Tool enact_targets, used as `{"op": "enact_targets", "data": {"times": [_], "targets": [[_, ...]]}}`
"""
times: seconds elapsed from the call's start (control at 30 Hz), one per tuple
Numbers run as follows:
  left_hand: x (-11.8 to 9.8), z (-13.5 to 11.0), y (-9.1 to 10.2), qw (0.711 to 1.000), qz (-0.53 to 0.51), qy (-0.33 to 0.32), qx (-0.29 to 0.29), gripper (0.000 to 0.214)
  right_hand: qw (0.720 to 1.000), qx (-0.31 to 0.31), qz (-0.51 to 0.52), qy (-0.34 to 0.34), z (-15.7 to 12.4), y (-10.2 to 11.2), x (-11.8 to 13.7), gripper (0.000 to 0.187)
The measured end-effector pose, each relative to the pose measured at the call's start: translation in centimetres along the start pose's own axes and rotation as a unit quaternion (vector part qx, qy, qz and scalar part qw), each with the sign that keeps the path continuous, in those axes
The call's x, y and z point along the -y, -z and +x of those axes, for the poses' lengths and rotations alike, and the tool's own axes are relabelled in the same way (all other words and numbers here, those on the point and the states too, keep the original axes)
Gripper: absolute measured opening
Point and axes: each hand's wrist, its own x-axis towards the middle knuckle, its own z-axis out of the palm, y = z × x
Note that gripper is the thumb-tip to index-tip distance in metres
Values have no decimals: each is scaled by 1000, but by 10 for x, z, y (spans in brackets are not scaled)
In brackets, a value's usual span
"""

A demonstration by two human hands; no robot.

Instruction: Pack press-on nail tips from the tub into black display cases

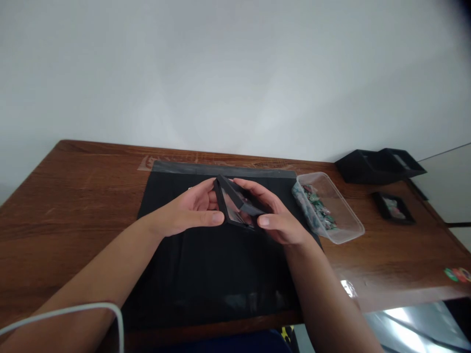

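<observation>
Above the black mat [221, 274], a small black-framed case with clear panels [240, 202] is tilted between my two hands. Its two framed parts stand at an angle to each other, apart at the near side. My left hand [191, 208] grips the left edge, thumb on the near corner and fingers behind. On the right side, my right hand [274, 213] has its thumb on the near edge and its fingers over the far part. Whether anything lies inside the case cannot be made out.
A clear plastic tub [346, 223] with many small green packets stands right of the mat. Farther right are black open bins [379, 164] and a small black tray [392, 208]. Coloured discs [458, 274] lie near the right edge. A white cable [73, 310] crosses the lower left.
</observation>
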Motion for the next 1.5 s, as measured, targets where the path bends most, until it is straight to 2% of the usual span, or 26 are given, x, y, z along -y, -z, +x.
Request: {"op": "enact_targets", "data": {"times": [0.17,0.3,0.37,0.43,0.53,0.63,0.73,0.83,1.03,1.27,1.5], "targets": [[4,-1,6,998,14,27,-52,57,999,-7,-45,16,2,-2,1,77],[8,-4,14,990,10,79,-112,58,994,-14,-104,26,0,-5,0,86],[8,-5,18,988,-6,90,-123,59,991,-25,-126,37,-1,-7,-1,89],[7,-4,20,988,-27,96,-118,59,981,-43,-180,55,-3,-8,-1,91],[7,-1,20,988,-50,114,-93,60,947,-70,-296,101,-4,-9,-2,92],[8,1,19,988,-36,115,-92,72,924,-75,-352,130,-4,-10,-3,94],[9,-1,21,988,-4,102,-118,91,919,-80,-365,130,-5,-9,-5,93],[9,-4,24,989,24,106,-102,104,919,-88,-367,110,-5,-8,-5,92],[10,-4,26,984,134,82,-83,100,924,-98,-366,54,-5,-7,-3,92],[22,3,35,935,300,79,-170,60,927,-90,-364,-30,-7,-6,-7,110],[31,2,40,873,447,60,-185,53,905,-78,-418,-13,0,-2,-12,96]]}}
